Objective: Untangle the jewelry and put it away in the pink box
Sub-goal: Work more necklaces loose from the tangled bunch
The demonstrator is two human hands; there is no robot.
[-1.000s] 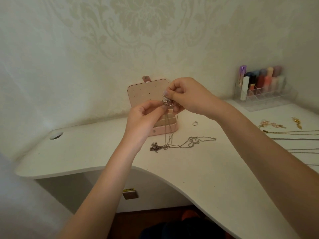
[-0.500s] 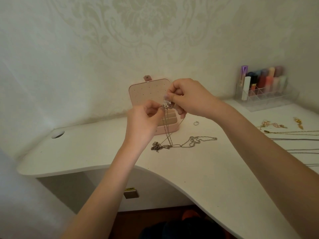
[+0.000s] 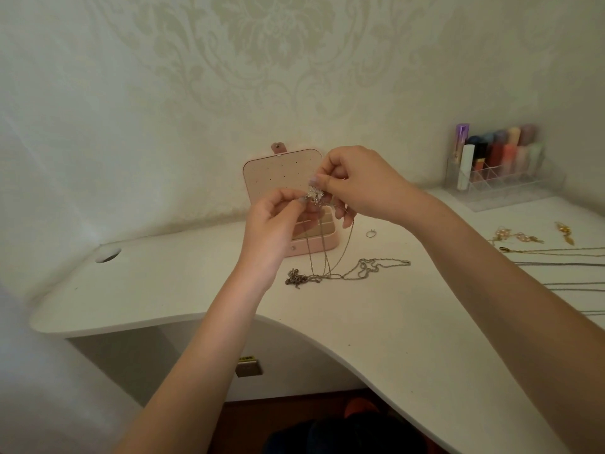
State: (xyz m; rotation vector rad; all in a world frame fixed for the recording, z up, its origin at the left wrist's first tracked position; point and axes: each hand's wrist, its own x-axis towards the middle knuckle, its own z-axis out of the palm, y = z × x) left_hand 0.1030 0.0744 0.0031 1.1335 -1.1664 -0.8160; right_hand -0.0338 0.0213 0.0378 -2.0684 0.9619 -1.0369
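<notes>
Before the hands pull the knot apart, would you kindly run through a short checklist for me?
1. Left hand pinches the silver pendant: ok.
2. Right hand pinches the pendant from the other side: ok.
3. Chains free of tangles: not ok, they trail in loops onto the desk.
4. Pink box open: ok, lid upright.
5. Free compartment in the box: cannot tell, hands cover it.
6. Small ring clear of the chains: ok.
</notes>
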